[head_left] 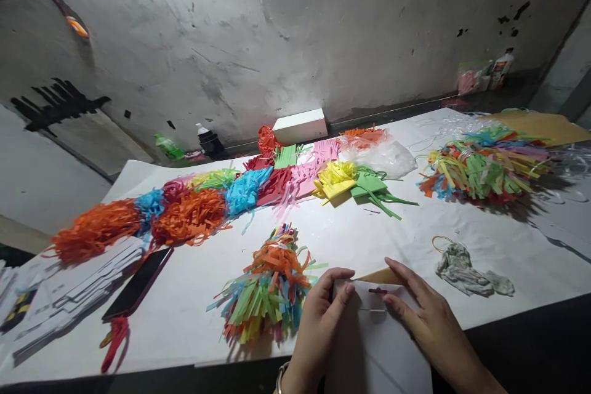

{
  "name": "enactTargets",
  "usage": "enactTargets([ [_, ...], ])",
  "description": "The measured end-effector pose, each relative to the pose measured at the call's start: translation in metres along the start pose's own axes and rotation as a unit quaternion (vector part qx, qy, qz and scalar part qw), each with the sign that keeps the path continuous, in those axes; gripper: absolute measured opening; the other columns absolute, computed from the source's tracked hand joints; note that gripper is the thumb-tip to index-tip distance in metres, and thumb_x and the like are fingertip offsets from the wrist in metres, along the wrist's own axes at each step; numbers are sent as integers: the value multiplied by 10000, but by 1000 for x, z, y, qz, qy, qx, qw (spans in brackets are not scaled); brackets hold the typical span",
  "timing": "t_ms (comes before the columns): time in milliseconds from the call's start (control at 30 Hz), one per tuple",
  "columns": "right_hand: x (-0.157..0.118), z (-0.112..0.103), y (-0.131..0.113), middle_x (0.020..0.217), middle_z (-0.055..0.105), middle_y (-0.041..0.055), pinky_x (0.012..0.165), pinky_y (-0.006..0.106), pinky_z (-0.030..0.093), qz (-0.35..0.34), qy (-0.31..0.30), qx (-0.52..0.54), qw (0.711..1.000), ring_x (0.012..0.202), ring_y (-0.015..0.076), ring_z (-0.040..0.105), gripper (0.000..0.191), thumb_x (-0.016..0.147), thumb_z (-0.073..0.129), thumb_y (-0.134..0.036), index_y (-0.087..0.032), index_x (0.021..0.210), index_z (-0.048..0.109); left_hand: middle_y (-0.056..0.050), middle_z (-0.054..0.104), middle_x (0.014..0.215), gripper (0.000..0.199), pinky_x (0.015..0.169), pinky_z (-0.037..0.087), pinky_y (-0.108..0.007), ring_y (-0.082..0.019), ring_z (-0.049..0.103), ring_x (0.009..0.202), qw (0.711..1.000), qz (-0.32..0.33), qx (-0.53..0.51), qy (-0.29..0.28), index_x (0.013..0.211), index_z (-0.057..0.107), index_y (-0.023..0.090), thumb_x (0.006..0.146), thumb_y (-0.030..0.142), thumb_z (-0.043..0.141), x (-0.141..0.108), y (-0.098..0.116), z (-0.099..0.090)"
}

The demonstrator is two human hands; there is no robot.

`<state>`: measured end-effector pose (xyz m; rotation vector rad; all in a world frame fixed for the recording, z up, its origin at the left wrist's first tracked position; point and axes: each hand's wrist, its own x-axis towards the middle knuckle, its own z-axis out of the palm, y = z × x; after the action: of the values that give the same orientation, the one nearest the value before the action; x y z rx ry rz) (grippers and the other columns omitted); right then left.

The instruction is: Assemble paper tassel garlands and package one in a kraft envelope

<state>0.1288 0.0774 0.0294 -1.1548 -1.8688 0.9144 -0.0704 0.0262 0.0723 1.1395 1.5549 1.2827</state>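
Observation:
At the table's front edge, my left hand and my right hand grip the upper corners of a white card. A dark hang slot and a short pale line show near the card's top, and its tan inner or back side peeks out between my hands. My thumbs lie on the near face, with the fingers behind it. Left of my left hand stands a cone-shaped bunch of multicoloured paper strips. A crumpled grey-green cloth glove with a yellowish ring lies to the right of my right hand.
Fringed paper bundles in orange, blue, yellow and green line the back. A multicoloured strip pile lies right. A phone and stacked white cards lie left. A white box stands by the wall.

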Motion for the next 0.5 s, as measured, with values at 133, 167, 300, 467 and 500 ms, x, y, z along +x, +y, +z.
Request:
enactTargets([
  [133, -2, 4, 0, 1449, 555, 103, 1118, 532, 433, 39, 1, -6, 999, 1350, 312, 497, 759, 776, 733, -523, -259, 1440, 476, -34, 686, 819, 345, 678, 454, -265, -192, 589, 729, 1000, -7, -6, -7, 1013, 723, 208, 827, 497, 695, 0, -3, 3],
  [167, -1, 5, 0, 1454, 547, 108, 1134, 552, 404, 44, -2, -4, 999, 1366, 318, 477, 767, 765, 739, -511, -258, 1440, 475, -41, 695, 837, 345, 679, 457, -266, -201, 597, 745, 1000, -5, -3, -7, 1008, 728, 213, 822, 502, 699, 0, -2, 4],
  [300, -4, 4, 5, 1520, 470, 68, 1129, 500, 416, 67, -9, 67, 995, 1387, 268, 454, 702, 839, 665, -430, -333, 1478, 392, -45, 701, 856, 349, 668, 455, -259, -210, 604, 774, 1000, -12, 0, 0, 989, 733, 215, 811, 513, 711, 0, 3, 1],
  [467, -40, 5, 20, 1424, 571, 142, 896, 356, 588, 104, 61, 215, 969, 1176, 284, 647, 816, 789, 732, -527, -276, 1481, 380, -3, 653, 756, 419, 605, 420, -230, -159, 559, 671, 998, -47, -39, 16, 1052, 686, 211, 807, 549, 722, 3, 4, -13],
  [500, -49, 7, 20, 1309, 663, 145, 849, 340, 602, 133, 50, 217, 966, 1111, 304, 683, 759, 754, 747, -577, -244, 1395, 513, 1, 646, 738, 432, 593, 412, -227, -154, 554, 656, 998, -46, -45, 21, 1056, 682, 211, 805, 560, 722, 5, 5, -14],
])
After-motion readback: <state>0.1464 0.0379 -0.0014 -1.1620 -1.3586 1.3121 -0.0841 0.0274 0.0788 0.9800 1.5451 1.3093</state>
